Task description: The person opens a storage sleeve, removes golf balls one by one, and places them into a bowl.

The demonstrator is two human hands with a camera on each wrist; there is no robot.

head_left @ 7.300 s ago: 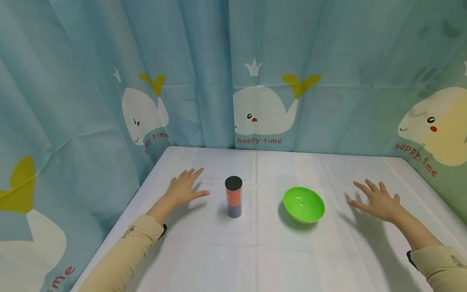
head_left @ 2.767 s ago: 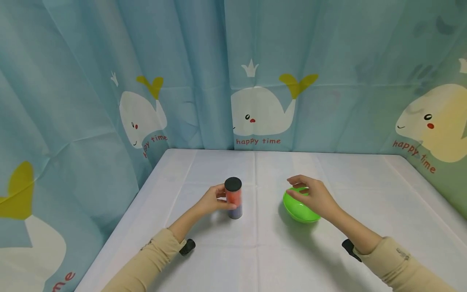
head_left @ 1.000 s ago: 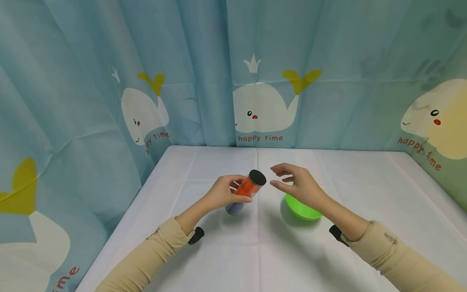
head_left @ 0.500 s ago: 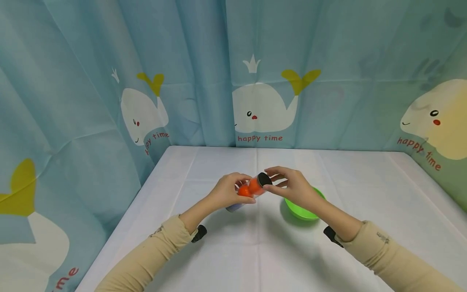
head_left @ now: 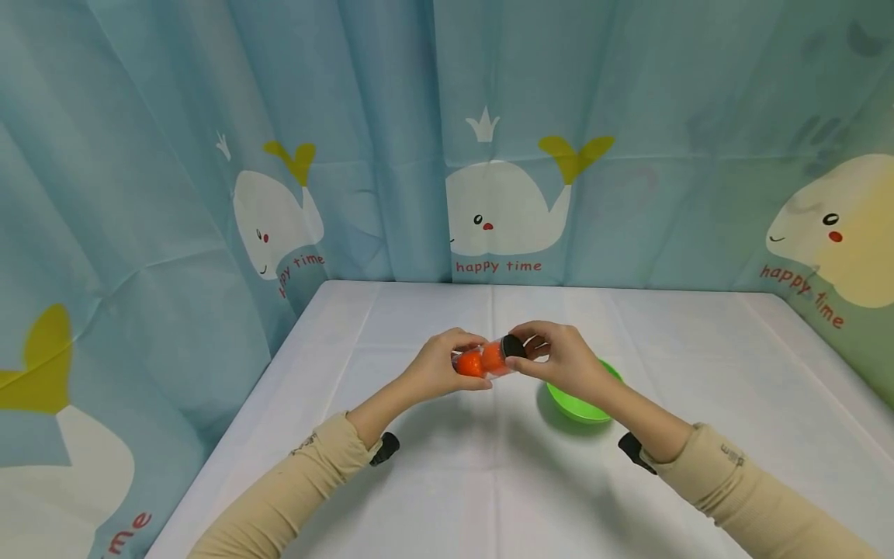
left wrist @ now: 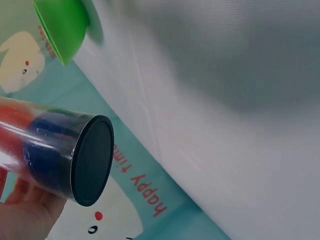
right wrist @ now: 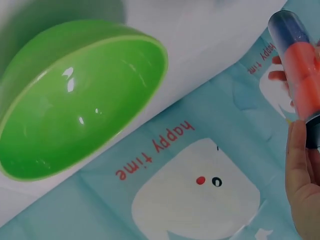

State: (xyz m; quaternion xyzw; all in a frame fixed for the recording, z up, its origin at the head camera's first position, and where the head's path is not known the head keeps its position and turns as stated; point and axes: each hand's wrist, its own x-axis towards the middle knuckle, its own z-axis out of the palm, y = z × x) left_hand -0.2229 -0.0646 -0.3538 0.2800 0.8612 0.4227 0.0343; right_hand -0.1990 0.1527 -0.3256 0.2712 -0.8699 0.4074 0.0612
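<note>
Holding the clear plastic tube with black end caps (head_left: 486,360) nearly level above the white-covered desk (head_left: 447,481), the left hand (head_left: 438,371) wraps its grip round the tube's body. The right hand (head_left: 566,361) pinches the black cap (head_left: 513,346) at the tube's right end, fingers curled round it. The head view shows only orange balls inside the tube; the left wrist view adds a blue ball next to the black bottom cap (left wrist: 92,160), hidden behind the left hand in the head view. The right wrist view shows the glossy round green plastic bowl (right wrist: 82,97) resting on the desk, below the right hand.
</note>
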